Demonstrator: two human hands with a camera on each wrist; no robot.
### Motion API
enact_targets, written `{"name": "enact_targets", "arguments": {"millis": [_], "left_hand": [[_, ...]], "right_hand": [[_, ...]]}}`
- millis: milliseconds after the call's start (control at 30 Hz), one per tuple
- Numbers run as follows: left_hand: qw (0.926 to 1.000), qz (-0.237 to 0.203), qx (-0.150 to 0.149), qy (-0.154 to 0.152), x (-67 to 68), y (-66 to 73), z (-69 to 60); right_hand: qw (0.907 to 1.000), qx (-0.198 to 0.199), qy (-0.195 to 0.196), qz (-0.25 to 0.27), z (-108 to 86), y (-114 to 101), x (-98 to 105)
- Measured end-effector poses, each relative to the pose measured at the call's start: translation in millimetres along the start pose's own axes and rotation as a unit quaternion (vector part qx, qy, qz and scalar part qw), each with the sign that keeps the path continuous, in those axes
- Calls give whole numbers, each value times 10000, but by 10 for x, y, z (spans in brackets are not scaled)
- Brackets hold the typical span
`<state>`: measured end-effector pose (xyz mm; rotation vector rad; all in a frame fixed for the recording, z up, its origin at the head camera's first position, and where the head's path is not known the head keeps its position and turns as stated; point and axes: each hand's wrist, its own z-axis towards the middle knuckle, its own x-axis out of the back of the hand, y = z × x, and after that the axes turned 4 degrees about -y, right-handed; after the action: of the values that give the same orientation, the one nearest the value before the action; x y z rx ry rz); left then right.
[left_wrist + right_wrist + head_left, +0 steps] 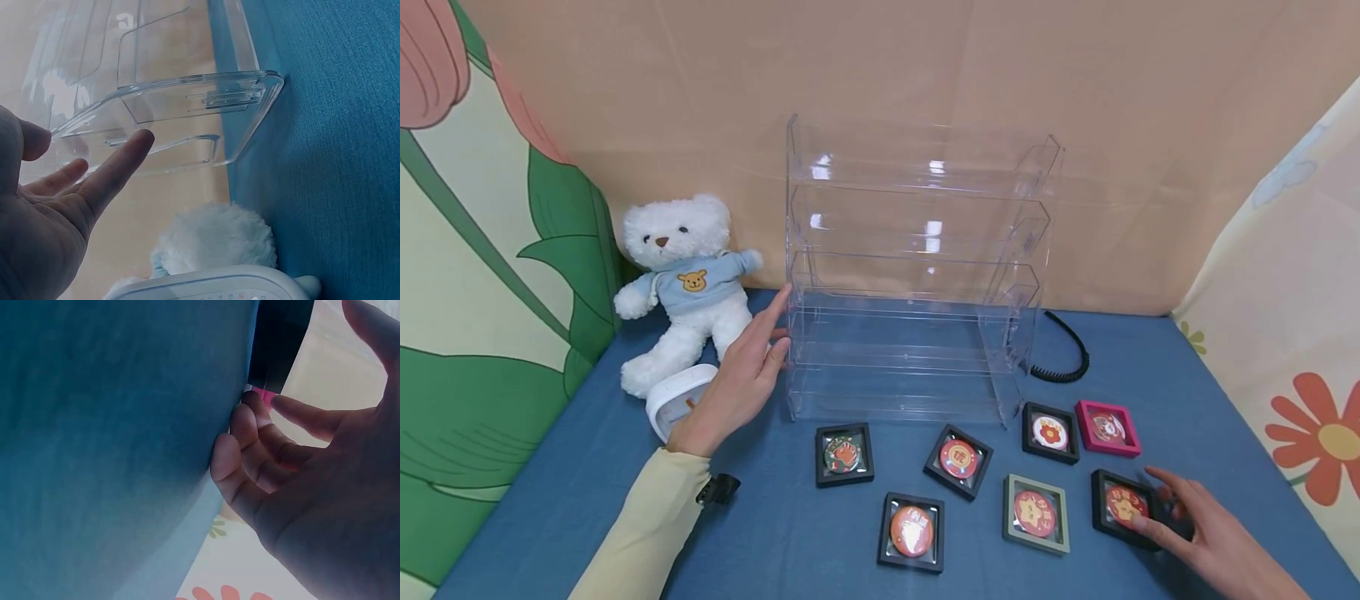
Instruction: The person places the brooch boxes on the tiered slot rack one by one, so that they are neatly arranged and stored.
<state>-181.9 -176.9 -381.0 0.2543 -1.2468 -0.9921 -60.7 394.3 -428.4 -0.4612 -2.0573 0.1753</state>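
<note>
My left hand (pixel 741 375) reaches to the left side of a clear tiered display rack (pixel 917 333), fingers extended at its side panel. The left wrist view shows these fingers (pixel 119 172) straight beside the transparent panel. On the right, my right hand (pixel 1210 533) is at a black square display case (pixel 1123 508) holding a round red-and-yellow badge. Its thumb and fingers are spread about the case's right end. In the right wrist view several fingers (pixel 244 428) bend loosely near the cloth, close to the dark case (pixel 281 344); contact is hard to tell.
More badge cases lie before the rack, including a green one (pixel 1035 514), a pink one (pixel 1108 428) and several black ones, such as this case (pixel 912 533). A white teddy bear (pixel 688 283) and a white oval object (pixel 673 398) stand left. A black coiled cord (pixel 1078 354) lies right.
</note>
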Motion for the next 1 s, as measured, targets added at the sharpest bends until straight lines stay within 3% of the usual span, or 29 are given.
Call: {"name": "enact_targets", "arguments": {"millis": [500,1000], "left_hand": [[10000,-45,-23,-17,-1,-5,5],[10000,-36,-7,-26,0,-4,6]], "right_hand": [[9988,423,37,-237,13,38,-26],[9976,626,-170,-248,-11,103,3]]}}
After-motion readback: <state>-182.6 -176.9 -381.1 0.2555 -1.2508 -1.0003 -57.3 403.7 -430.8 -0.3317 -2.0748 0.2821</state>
